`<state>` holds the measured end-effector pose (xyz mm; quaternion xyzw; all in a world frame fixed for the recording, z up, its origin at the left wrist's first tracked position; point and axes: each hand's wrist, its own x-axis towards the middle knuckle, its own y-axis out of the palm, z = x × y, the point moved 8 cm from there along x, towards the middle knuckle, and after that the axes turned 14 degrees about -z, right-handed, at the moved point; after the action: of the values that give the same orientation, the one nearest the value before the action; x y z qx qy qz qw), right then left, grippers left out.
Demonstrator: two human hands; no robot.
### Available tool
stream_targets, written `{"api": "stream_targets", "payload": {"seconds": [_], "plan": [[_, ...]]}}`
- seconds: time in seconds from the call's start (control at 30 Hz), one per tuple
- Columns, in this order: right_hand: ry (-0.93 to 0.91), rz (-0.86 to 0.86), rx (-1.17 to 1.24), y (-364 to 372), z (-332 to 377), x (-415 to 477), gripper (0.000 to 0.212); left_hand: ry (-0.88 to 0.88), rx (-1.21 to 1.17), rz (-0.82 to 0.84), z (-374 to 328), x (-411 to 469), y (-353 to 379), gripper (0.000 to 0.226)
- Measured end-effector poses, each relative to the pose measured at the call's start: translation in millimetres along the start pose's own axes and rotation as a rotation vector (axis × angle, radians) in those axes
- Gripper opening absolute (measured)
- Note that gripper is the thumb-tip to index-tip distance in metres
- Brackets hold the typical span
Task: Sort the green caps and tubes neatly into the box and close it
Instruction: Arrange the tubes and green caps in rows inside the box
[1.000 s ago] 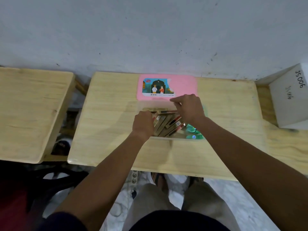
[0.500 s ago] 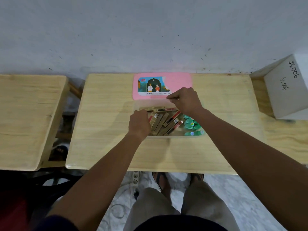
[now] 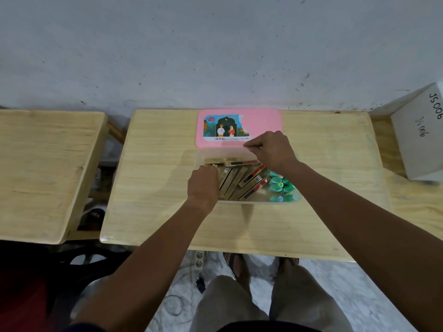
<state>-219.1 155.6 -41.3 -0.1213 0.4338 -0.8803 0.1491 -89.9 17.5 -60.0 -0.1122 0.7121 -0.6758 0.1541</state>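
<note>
Left hand curled on tubes; right hand pinched above, caps beside.

Grey-white plaster wall fills 12 o'clock, scuffed, dark specks, grime along the base. Light wooden table centre, butted against the wall. Second wooden table at 9 o'clock, narrow gap between the two. White cardboard box at 2 o'clock, handwritten "JS006" twice. Floor at 5 o'clock is pale marbled tile. White power strip with loose cable at 6 o'clock. Lighting flat, soft, dim.
</note>
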Motion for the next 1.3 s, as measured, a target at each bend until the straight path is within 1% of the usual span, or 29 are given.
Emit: {"api": "stream_targets", "payload": {"seconds": [0.1,0.17,0.3,0.37,0.63,0.9,1.17,1.3], "plan": [[-0.012,0.001,-0.006,-0.5,0.5,-0.1,0.018,0.045,0.057,0.011,-4.0,1.4,-1.9,0.027],[-0.017,-0.001,-0.012,-1.0,0.4,-0.1,0.018,0.075,0.064,-0.027,-4.7,6.3,-8.2,0.024],[-0.037,-0.008,-0.012,-1.3,1.2,-0.5,0.018,0.152,-0.044,-0.124,-9.6,27.8,-14.5,0.012],[-0.035,-0.012,-0.013,-0.9,0.5,-0.1,0.018,0.18,-0.052,-0.124,-13.2,35.7,-8.9,0.014],[-0.041,-0.024,-0.035,1.3,0.3,1.2,0.018,0.221,0.043,-0.126,-18.2,47.9,-0.9,0.009],[-0.046,-0.049,-0.039,-1.7,2.7,-1.9,0.018,0.31,0.181,-0.147,-30.4,41.0,3.5,0.016],[-0.055,-0.05,-0.029,-1.3,3.5,-4.2,0.019,0.304,0.157,-0.161,-21.9,38.1,2.4,0.011],[-0.038,-0.05,-0.024,-0.5,3.4,-5.2,0.019,0.326,0.177,-0.152,-25.5,39.6,3.6,0.011]]}}
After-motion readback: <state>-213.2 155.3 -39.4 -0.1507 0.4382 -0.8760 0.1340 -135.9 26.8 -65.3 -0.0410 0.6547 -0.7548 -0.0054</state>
